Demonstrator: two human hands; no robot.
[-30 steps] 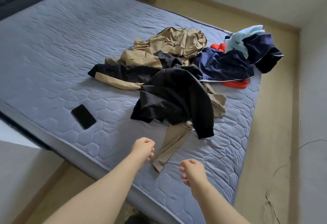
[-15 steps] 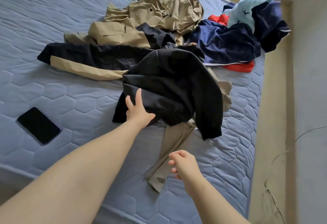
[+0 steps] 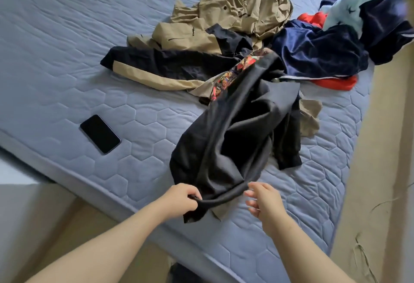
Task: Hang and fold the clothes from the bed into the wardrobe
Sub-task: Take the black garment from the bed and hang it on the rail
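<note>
Dragged nearer by the left hand (image 3: 179, 200), black garment (image 3: 235, 137) crosses quilted mattress (image 3: 67, 59).

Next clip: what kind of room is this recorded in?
Most likely a bedroom: a bare quilted blue mattress fills the view, a heap of loose clothes lies on it near a phone, and beige floor runs along its edge.

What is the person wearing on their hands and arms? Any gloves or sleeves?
Nothing that shows. The left hand and the right hand have no gloves, and no rings, watch or bracelet can be seen. The left forearm and right forearm are bare, with no sleeve in view down to the picture's edge.
</note>
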